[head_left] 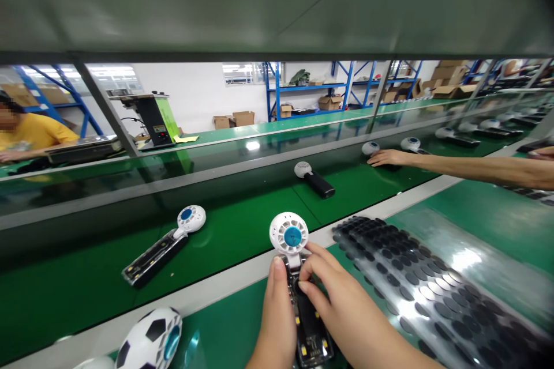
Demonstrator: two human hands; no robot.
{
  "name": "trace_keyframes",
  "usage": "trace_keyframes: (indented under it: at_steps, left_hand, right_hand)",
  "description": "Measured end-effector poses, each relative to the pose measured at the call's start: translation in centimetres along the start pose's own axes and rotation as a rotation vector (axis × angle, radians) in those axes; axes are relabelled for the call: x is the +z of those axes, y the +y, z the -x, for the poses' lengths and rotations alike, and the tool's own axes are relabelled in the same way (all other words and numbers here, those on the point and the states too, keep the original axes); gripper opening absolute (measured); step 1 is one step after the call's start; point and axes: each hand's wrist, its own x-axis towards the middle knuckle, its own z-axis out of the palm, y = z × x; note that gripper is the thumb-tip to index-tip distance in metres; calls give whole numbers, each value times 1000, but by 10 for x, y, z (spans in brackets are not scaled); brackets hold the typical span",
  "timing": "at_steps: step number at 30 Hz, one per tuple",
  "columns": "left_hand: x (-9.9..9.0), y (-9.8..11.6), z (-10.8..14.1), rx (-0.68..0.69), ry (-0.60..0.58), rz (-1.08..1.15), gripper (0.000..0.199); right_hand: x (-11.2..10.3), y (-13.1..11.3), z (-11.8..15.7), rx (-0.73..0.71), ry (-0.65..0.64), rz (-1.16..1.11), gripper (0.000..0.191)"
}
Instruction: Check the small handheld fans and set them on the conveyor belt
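Handheld fan (295, 261), slotted white head (289, 221), blue centre (293, 236), left hand (277, 311) and right hand (332, 293) grasping it

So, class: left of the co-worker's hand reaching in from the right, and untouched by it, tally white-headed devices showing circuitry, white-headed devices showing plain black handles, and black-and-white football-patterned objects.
White-headed devices showing circuitry: 2
White-headed device showing black handle: 1
Black-and-white football-patterned object: 1
Total: 4

Smooth plastic, matt cardboard
The fan head (289, 233) at lower centre is smooth white plastic; the right-hand tabletop (489, 219) gleams; upper-right cartons (449, 74) are matt cardboard.
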Motion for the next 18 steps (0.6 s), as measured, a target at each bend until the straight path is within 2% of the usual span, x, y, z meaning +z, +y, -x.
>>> trace_keyframes:
  at_steps: [3, 6, 9, 11, 13, 15, 18]
  left_hand:
    - [0, -2, -2, -6, -5, 25, 45]
    - [0, -4, -4, -4, -20, 47, 43]
    - [0, -5, -5, -38, -74, 91, 45]
    - [0, -5, -6, -55, -135, 117, 48]
    - [0, -5, -6, -44, -165, 124, 51]
    - [0, -5, -7, -36, -151, 102, 53]
    - [-2, -6, -7, -19, -125, 81, 53]
  right_hand:
    - [5, 7, -1, 84, 49, -150, 38]
    - [7, 14, -2, 233, 48, -491, 48]
    - [6, 24, 0, 351, 189, -795, 56]
    - [8, 32, 2, 384, 268, -907, 61]
    - [14, 40, 6, 376, 309, -923, 64]
    - [22, 46, 9, 333, 342, -845, 65]
    - [31, 49, 14, 239, 303, -698, 59]
